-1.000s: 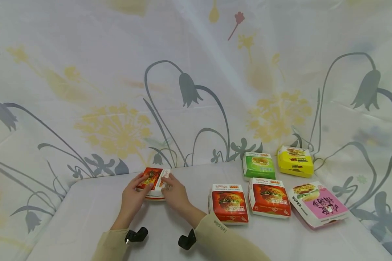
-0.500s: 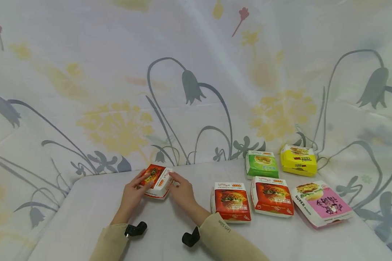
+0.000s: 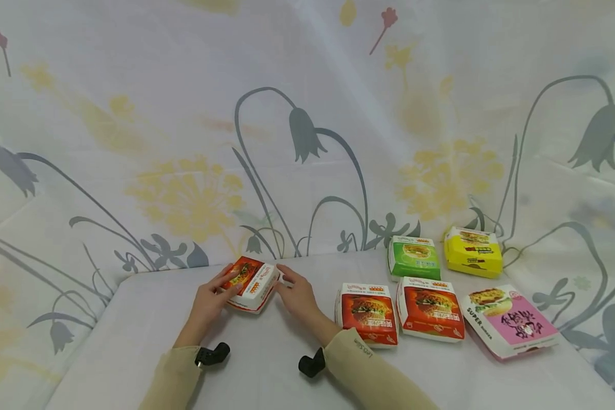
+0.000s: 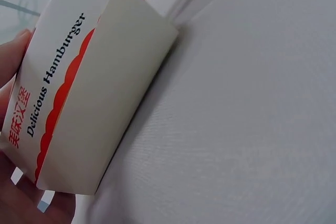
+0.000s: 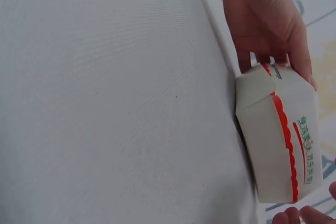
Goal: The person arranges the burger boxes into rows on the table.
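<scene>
A red and white hamburger box (image 3: 251, 283) with a burger picture on its lid is at the left of the table. My left hand (image 3: 208, 302) grips its left side, thumb over the lid. In the left wrist view the box's white side (image 4: 105, 93) shows, with left-hand fingers around its lower end. At the box's right corner is my right hand (image 3: 299, 296), fingers extended. In the right wrist view, the right fingertips (image 5: 302, 216) appear just off the box's end; whether the thumb touches the corner I cannot tell.
To the right stand two red hamburger boxes (image 3: 367, 315) (image 3: 430, 310), a green box (image 3: 414, 258), a yellow box (image 3: 473, 251) and a pink and white box (image 3: 511, 322). A flower-printed curtain (image 3: 307, 188) hangs behind the white tabletop (image 3: 266, 364).
The box has turned so that its right end points farther back. My right hand has slid off its lid and moved right. My left hand keeps its grip.
</scene>
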A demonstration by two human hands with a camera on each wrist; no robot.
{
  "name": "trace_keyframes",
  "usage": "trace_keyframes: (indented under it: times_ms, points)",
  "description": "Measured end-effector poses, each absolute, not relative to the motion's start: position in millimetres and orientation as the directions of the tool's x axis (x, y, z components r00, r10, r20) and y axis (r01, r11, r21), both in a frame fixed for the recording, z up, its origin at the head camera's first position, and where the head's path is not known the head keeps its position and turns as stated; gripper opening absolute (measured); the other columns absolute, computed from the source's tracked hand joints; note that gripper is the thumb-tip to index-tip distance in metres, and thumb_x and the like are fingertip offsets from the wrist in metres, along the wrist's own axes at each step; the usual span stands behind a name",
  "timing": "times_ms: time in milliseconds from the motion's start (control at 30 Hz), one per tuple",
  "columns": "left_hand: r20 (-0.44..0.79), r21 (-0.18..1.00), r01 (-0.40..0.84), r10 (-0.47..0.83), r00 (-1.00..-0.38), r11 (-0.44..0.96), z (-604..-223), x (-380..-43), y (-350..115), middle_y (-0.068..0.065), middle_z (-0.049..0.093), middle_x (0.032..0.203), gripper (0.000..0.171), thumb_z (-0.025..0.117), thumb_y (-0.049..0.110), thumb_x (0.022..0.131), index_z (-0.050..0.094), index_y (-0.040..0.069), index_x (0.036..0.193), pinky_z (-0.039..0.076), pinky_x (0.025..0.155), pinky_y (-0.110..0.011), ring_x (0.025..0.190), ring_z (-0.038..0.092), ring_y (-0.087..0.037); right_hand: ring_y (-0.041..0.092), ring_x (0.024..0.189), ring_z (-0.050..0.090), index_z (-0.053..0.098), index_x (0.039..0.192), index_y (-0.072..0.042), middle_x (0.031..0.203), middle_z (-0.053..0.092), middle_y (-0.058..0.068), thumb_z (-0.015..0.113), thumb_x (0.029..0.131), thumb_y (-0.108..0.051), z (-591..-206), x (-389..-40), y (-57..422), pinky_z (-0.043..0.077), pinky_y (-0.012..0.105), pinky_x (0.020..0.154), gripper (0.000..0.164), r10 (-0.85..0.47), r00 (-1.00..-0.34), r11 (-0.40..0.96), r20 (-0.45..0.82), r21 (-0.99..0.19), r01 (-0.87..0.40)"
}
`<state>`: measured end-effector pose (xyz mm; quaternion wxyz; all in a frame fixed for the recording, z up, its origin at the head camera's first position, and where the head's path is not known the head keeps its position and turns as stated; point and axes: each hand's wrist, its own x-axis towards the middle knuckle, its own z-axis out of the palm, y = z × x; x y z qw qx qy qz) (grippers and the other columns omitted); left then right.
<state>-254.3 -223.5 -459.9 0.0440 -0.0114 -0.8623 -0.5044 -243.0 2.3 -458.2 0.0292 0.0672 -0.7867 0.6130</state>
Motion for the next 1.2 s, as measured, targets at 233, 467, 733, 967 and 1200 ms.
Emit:
trace_keyframes:
  times_ms: [233,467,733,967,1200]
  points:
    - [0.044,0.895,0.045,0.013,-0.999,0.443,-458.1,-257.1,-224.2,0.006,0.045,0.152,0.046,0.074,0.026,0.091,0.065,0.013,0.134,0.033,0.064,-0.024,0.080,0.042,-0.018,0.031,0.133,0.048,0.058,0.141,-0.014,0.144,0.053,0.013,0.061,0.098,-0.020,-451.8,-246.4,0.3,0.044,0.045,0.105,0.044,-0.090,-0.985,0.242,0.147,-0.956,-0.165]
    - [0.048,0.899,0.066,0.053,-0.997,0.432,-459.3,-260.3,-222.0,0.003,0.043,0.154,0.046,0.074,0.024,0.091,0.064,0.012,0.135,0.032,0.065,-0.025,0.082,0.041,-0.020,0.031,0.137,0.045,0.065,0.134,-0.016,0.143,0.055,0.010,0.063,0.098,-0.026,-447.6,-249.2,-1.7,0.041,0.050,0.106,0.037,-0.094,-0.991,0.320,0.093,-0.940,-0.119]
    - [0.077,0.879,0.087,0.040,-0.996,0.468,-457.8,-257.1,-224.6,0.002,0.046,0.152,0.043,0.071,0.020,0.093,0.065,0.011,0.134,0.034,0.074,-0.029,0.093,0.045,-0.023,0.018,0.089,0.055,0.067,0.132,-0.018,0.121,0.067,0.006,0.065,0.097,-0.020,-453.7,-251.2,-5.1,0.045,0.033,0.072,0.036,-0.112,-0.989,0.425,0.093,-0.895,-0.132]
    - [0.181,0.891,0.159,-0.011,-0.983,0.425,-457.7,-252.8,-223.4,-0.007,0.051,0.148,0.040,0.073,0.015,0.092,0.066,0.003,0.129,0.038,0.102,-0.041,0.137,0.041,-0.026,0.021,0.105,0.060,0.068,0.130,-0.016,0.132,0.063,0.010,0.067,0.095,-0.017,-453.8,-248.5,-7.2,0.050,0.039,0.087,0.035,-0.088,-0.989,0.406,0.116,-0.903,-0.142]
    - [0.407,0.784,0.269,-0.136,-0.903,0.560,-458.8,-245.0,-217.9,-0.015,0.062,0.133,0.034,0.083,0.011,0.082,0.072,-0.002,0.112,0.040,0.101,-0.054,0.129,0.049,-0.035,0.013,0.082,0.056,0.067,0.131,-0.016,0.118,0.068,0.009,0.068,0.094,-0.017,-455.5,-245.3,-10.2,0.044,0.028,0.067,0.037,-0.071,-0.993,0.402,0.099,-0.908,-0.119]
